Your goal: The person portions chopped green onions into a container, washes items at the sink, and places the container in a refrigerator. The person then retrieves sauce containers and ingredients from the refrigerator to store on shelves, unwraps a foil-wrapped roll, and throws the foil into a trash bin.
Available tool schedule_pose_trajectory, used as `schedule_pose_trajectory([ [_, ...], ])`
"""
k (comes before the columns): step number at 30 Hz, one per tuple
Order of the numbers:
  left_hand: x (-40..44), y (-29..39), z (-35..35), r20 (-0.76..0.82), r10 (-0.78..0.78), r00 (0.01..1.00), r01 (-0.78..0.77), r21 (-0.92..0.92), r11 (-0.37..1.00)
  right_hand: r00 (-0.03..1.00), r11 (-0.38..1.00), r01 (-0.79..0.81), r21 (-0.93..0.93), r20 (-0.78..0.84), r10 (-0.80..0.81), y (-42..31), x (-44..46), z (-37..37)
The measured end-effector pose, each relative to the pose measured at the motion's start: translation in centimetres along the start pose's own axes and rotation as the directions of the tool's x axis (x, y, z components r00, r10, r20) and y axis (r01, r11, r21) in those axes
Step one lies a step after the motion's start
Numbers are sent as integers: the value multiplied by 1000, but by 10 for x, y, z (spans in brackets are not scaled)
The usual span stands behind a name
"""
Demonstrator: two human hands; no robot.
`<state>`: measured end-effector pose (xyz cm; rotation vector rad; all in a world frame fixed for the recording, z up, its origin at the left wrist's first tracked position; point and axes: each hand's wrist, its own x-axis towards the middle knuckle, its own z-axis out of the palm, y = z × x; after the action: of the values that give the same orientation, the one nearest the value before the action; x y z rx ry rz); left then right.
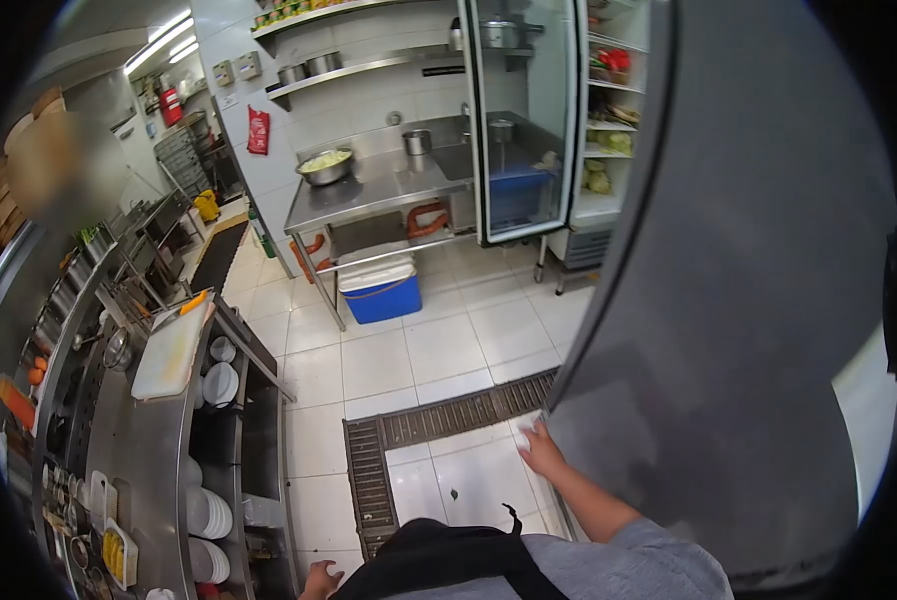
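Beside the lower edge of a large grey door, my right hand is raised with its fingers apart. Nothing shows in it, and whether it touches the door edge I cannot tell. My left hand is low at the bottom edge of the view, partly cut off, with finger and thumb apart and nothing visible between them. It is nearest to the steel counter on the left, whose lower shelves hold stacked white plates.
A glass fridge door stands open ahead, beside shelves of food. A steel table bears a bowl and a pot. Under it sits a blue cooler. A floor grate crosses the tiles. A cutting board lies left.
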<state>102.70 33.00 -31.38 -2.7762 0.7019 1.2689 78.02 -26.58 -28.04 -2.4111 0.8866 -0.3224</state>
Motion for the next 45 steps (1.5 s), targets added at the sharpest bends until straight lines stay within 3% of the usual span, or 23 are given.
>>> schedule_pose_trajectory([
  [1, 18, 12, -14, -6, 5, 1000, -5, -11, 1000, 978, 989, 148, 13, -148, -144, -43, 59, -28],
  [3, 59, 37, -43, 4, 27, 1000, -27, 0, 1000, 973, 972, 169, 166, -186, -137, -106, 156, -55],
  [8, 194, 120, -154, 92, 181, 979, -196, 194, 961, 919, 919, 374, 124, -181, -350, -127, 298, 21],
  [11, 275, 199, -234, 149, 386, 910, -412, 424, 807, 967, 966, 96, 239, 209, -148, -132, 329, 5],
  [12, 299, 238, -269, 156, 479, 864, -486, 506, 712, 978, 972, 114, 204, 150, -146, -122, 347, -1],
  [16, 363, 467, -426, 31, 779, 626, -624, 620, 476, 994, 988, 27, 150, -105, -11, -75, 455, -57],
  [18, 359, 602, -501, -126, 942, 311, -733, 598, 323, 949, 993, 19, 120, -315, 20, -38, 521, -93],
  [20, 316, 729, -570, -272, 959, 73, -899, 398, 182, 925, 996, -85, 29, -369, 90, -4, 589, -138],
  [22, 274, 828, -625, -354, 928, -120, -992, 68, -103, 885, 997, 71, -32, -458, -78, 58, 672, -169],
  [23, 251, 863, -657, -313, 929, -195, -979, 125, -164, 816, 792, 364, 491, -578, -17, 45, 698, -196],
  [24, 228, 890, -684, -306, 938, -162, -985, 103, -137, 722, 178, 677, 714, -691, 24, 17, 725, -234],
  [25, 226, 919, -704, -306, 922, -237, -968, 151, -199, 543, -593, 695, 406, -837, 63, -20, 754, -263],
  [26, 221, 942, -725, -289, 927, -238, -965, 175, -194, 377, -949, 314, -14, -916, 138, -53, 773, -295],
  [27, 216, 963, -743, -264, 936, -234, -964, 190, -187, 425, -696, 658, 286, -905, 30, -34, 777, -319],
  [28, 212, 984, -754, -243, 932, -269, -954, 198, -224, 518, -247, 823, 511, -854, -41, -12, 779, -344],
  [29, 209, 1006, -764, -228, 923, -310, -942, 205, -266, 628, 276, 758, 592, -776, -58, 10, 784, -369],
  [31, 202, 1043, -770, -202, 891, -408, -911, 154, -382, 729, 734, 470, 490, -685, -10, 42, 808, -415],
  [32, 199, 1062, -772, -197, 876, -441, -897, 129, -423, 755, 937, 220, 271, -655, 12, 58, 822, -435],
  [33, 195, 1081, -777, -154, 867, -475, -880, 67, -470, 774, 999, -53, 2, -632, 42, 77, 834, -455],
  [37, 195, 1161, -794, 41, 772, -635, -760, -214, -614, 670, 974, -180, -139, -742, 18, 165, 849, -521],
  [39, 206, 1210, -775, 128, 680, -721, -674, -356, -647, 627, 963, -259, -70, -770, 113, 201, 842, -553],
  [41, 212, 1254, -752, -89, 655, -751, -623, -234, -746, 545, 919, -393, -22, -811, 213, 232, 833, -584],
  [45, 225, 1336, -768, -1, 510, -860, -470, -390, -792, 394, 839, -531, 113, -845, 363, 271, 812, -643],
])
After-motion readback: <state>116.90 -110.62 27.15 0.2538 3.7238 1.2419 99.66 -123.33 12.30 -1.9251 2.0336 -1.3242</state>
